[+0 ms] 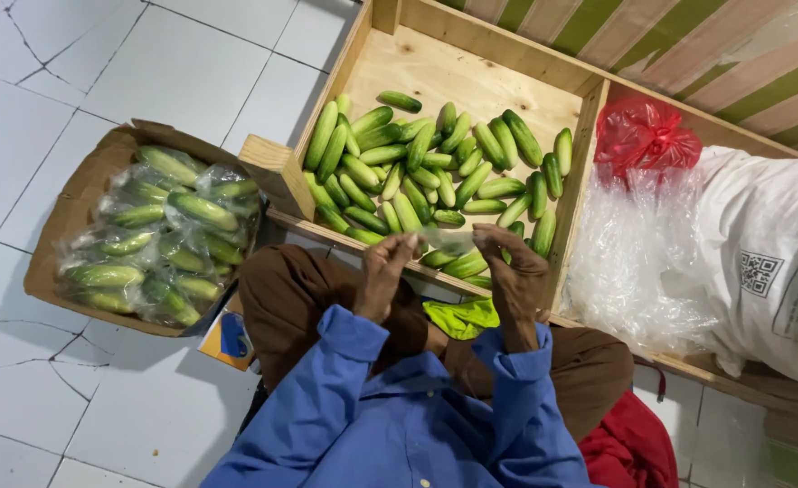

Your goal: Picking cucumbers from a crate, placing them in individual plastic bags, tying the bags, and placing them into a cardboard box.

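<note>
While sitting by the wooden crate (471, 68) of cucumbers (426, 176), both hands, left hand (383, 271) and right hand (512, 271), pinch a thin clear plastic bag (446, 240) stretched between them, bagged cucumbers (159, 239) in a cardboard box (78, 194) nearby.

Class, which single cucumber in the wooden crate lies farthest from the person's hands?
The cucumber lying alone on bare plywood at the crate's far end; the others are heaped together nearer the hands.

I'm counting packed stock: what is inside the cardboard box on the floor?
The cardboard box holds cucumbers sealed in clear plastic bags, heaped across it. The bags cover the box's bottom, so any lower layers cannot be seen, and glare hides how many cucumbers each bag holds.
</note>
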